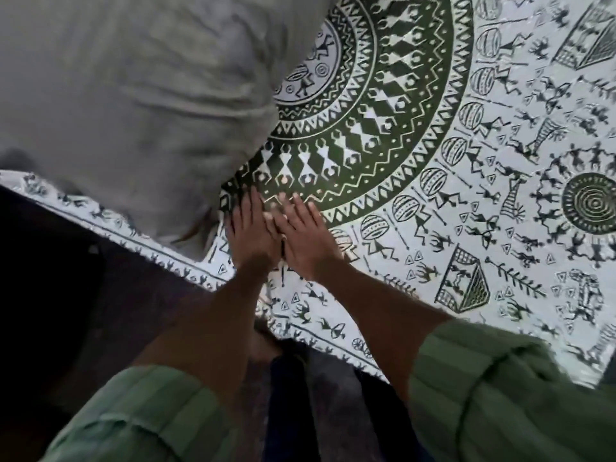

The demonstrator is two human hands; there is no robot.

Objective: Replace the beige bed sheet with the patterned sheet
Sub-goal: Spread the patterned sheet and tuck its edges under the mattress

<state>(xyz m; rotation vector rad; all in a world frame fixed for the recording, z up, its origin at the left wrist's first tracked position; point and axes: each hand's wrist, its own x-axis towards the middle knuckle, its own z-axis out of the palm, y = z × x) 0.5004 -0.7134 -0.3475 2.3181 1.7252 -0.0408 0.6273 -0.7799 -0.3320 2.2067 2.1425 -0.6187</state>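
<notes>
- Since the patterned sheet (433, 145) already lies spread over the bed, reaching its near edge and the near-left corner, the job looks to be in its late stage: smoothing and finishing, not stripping.
- A large grey-beige pillow (133, 95) rests on the sheet toward the left edge, covering part of the round green medallion; I cannot tell whether this is a pillow or bundled cloth, though its plump shape suggests a pillow.
- No beige bed sheet can be made out apart from that bulk, so I judge it has been taken off, or it lies hidden beneath.
- Below the near edge lies dark floor (66, 278), too dim to read.
- Both forearms come out of rolled green sleeves (500, 395) and reach over the near edge.
- The left hand (251, 233) lies flat on the sheet, fingers straight and close together, just beside the pillow's lower corner.
- The right hand (305, 236) lies flat too, fingers slightly spread, touching the left one along the thumb side.
- Next move, as I judge it: sweep the palms apart toward the edges to press out creases, then check the border hangs evenly along the near edge.
</notes>
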